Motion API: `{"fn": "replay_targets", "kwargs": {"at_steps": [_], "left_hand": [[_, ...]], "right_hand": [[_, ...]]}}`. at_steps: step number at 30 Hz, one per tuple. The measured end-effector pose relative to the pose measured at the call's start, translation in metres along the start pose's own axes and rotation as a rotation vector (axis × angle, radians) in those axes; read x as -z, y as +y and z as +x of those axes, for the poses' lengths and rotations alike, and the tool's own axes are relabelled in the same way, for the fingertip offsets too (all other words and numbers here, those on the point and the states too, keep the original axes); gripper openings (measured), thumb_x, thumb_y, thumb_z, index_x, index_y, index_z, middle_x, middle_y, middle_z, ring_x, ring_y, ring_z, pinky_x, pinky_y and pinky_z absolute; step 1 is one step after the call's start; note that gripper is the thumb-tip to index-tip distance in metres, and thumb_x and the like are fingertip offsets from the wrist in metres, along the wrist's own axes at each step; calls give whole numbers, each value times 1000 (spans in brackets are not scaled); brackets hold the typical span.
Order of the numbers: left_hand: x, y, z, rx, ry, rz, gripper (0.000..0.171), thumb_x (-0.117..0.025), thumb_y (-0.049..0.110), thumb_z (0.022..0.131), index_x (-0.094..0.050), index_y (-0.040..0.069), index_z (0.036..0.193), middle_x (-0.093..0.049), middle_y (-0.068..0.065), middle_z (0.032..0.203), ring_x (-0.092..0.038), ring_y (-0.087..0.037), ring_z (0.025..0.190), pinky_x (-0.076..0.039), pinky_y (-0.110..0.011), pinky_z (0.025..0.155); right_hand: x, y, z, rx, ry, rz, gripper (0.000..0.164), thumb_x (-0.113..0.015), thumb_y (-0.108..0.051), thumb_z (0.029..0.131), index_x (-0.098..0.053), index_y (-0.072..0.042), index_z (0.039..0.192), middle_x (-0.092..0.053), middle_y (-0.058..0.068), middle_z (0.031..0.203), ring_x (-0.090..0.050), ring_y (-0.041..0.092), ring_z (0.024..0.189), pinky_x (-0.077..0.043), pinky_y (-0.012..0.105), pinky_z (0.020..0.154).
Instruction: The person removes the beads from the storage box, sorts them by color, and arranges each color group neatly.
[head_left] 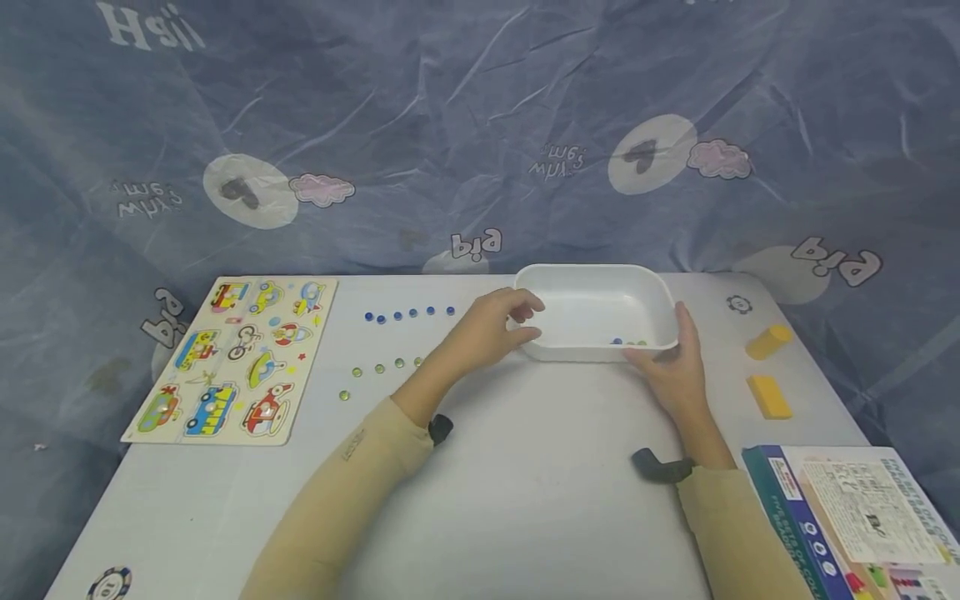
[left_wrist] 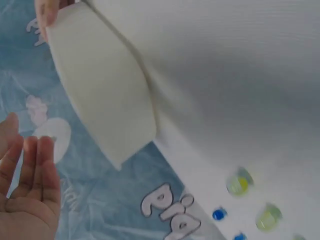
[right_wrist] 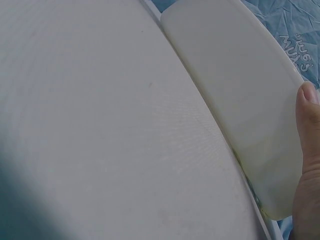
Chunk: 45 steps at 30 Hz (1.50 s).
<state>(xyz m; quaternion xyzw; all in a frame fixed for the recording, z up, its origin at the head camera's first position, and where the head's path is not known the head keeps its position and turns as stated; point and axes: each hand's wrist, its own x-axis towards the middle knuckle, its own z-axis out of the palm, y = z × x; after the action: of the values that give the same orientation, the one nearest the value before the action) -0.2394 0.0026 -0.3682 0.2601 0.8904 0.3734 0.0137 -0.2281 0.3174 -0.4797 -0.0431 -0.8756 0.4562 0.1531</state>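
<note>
A white plastic box (head_left: 592,308) sits at the back of the table, with a few small blue and yellow-green glass beads (head_left: 628,342) at its front right. My right hand (head_left: 675,367) grips the box's right front corner; the thumb (right_wrist: 306,107) lies against its wall in the right wrist view. At the box's left end, my left hand (head_left: 491,329) hovers with fingers loosely bent. In the left wrist view that left hand (left_wrist: 30,190) is apart from the box (left_wrist: 100,85). A row of blue beads (head_left: 412,313) and a row of yellow-green beads (head_left: 379,368) lie left of it.
A wooden picture puzzle board (head_left: 240,358) lies at the left. Toward the right are a yellow cylinder (head_left: 768,342), a yellow block (head_left: 769,397) and a boxed set (head_left: 855,508). Round chips (head_left: 110,583) lie near table corners. Blue printed cloth (head_left: 420,150) hangs behind.
</note>
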Motion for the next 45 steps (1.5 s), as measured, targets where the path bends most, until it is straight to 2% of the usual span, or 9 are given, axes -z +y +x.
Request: {"fn": "replay_targets", "kwargs": {"at_steps": [4,10,16,20,24,29,35,40,45], "left_hand": [[-14,-1,29,-22,-92,4,28,-69,20,86,-62,16,113,-66,-2,108,-59,-10,99,-47,-25,90],[-31,2,62,-7,-242,93,34,-75,12,80,-64,10,111,-67,-5,103,-59,-13,94,-47,-23,86],[-48,4,85,40,-339,161,30,-77,13,76,-68,14,105,-64,0,92,-57,-12,86,-46,-21,79],[-59,1,92,96,-393,143,24,-71,8,79,-71,16,101,-64,2,93,-57,-11,86,-47,-22,79],[-69,-3,96,115,-417,80,23,-65,4,80,-73,16,98,-67,2,97,-59,-12,89,-47,-24,83],[-82,-6,103,73,-417,16,21,-64,6,82,-73,16,98,-69,2,101,-59,-11,90,-46,-22,82],[-96,0,111,69,-420,-51,24,-63,8,81,-73,17,101,-69,4,101,-59,-10,88,-46,-21,80],[-104,1,114,81,-432,-155,21,-64,13,83,-73,17,101,-70,4,98,-62,-11,86,-49,-22,77],[-111,2,119,37,-419,-165,24,-60,9,85,-71,14,105,-70,1,100,-62,-11,86,-48,-21,77]], "right_hand": [[-1,-1,0,5,0,-6,108,-79,-39,74,-3,-36,151,-8,-5,160,-10,23,148,-7,48,120],[0,-2,1,-3,5,-15,109,-80,-40,73,-3,-37,150,-8,-7,159,-10,22,148,-8,48,119],[1,-1,1,-19,9,-10,109,-80,-39,72,-4,-38,150,-8,-8,159,-9,20,148,-7,47,120],[0,0,0,-27,6,-5,109,-80,-39,73,-4,-39,150,-8,-8,159,-9,20,148,-7,47,120],[0,0,0,-6,7,1,108,-80,-39,73,-4,-37,150,-9,-6,159,-12,22,147,-10,48,119],[0,1,0,2,3,18,108,-80,-36,73,-4,-37,150,-10,-7,159,-13,22,147,-10,47,119],[2,0,0,-2,-1,29,109,-82,-33,72,-6,-36,151,-9,-7,159,-11,20,148,-9,46,120],[2,-1,-1,1,-3,30,109,-82,-33,72,-6,-33,151,-9,-4,159,-10,22,148,-8,48,119],[2,1,1,6,-7,18,109,-81,-34,72,-6,-34,151,-9,-5,159,-11,22,148,-9,48,119]]}}
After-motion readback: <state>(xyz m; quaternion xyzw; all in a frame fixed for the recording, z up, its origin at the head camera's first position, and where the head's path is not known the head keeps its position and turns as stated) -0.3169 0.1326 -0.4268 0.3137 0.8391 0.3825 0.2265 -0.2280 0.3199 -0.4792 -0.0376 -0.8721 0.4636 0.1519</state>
